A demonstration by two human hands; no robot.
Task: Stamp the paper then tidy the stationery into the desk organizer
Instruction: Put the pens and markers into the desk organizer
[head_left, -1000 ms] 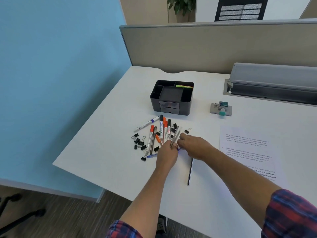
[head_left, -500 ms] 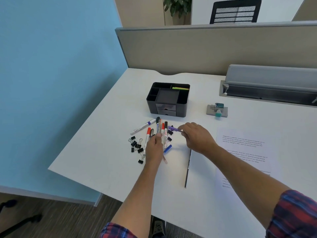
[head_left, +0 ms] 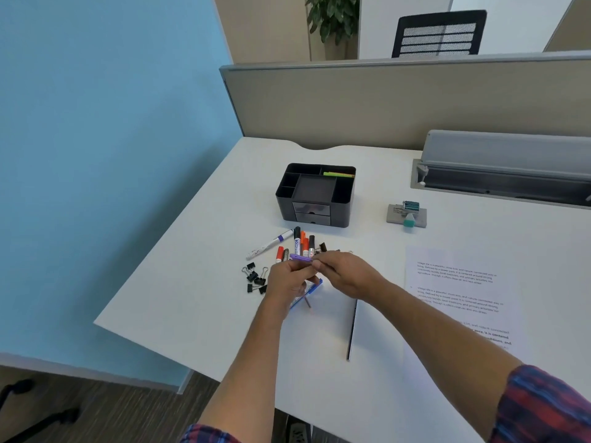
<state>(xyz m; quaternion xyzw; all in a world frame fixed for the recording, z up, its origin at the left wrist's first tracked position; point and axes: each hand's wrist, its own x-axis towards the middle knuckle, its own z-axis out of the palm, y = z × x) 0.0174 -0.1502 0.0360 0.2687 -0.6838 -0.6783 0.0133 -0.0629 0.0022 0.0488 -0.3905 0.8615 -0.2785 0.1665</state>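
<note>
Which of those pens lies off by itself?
The thin dark pen, lying alone near the paper; the other markers are bunched together before the organizer.

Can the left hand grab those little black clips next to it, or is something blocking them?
Probably yes, but not right away. The binder clips lie uncovered on the desk just beside the left hand. That hand is already gripping pens, so it has no free fingers.

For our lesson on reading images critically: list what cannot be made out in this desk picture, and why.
Head view only:
- Paper: print too small and blurred to read; no stamp mark discernible.
- Pens under the left hand and right hand: hidden, so uncountable.
- Desk organizer: drawers closed, contents unseen.
- Stamp: label illegible.
</note>
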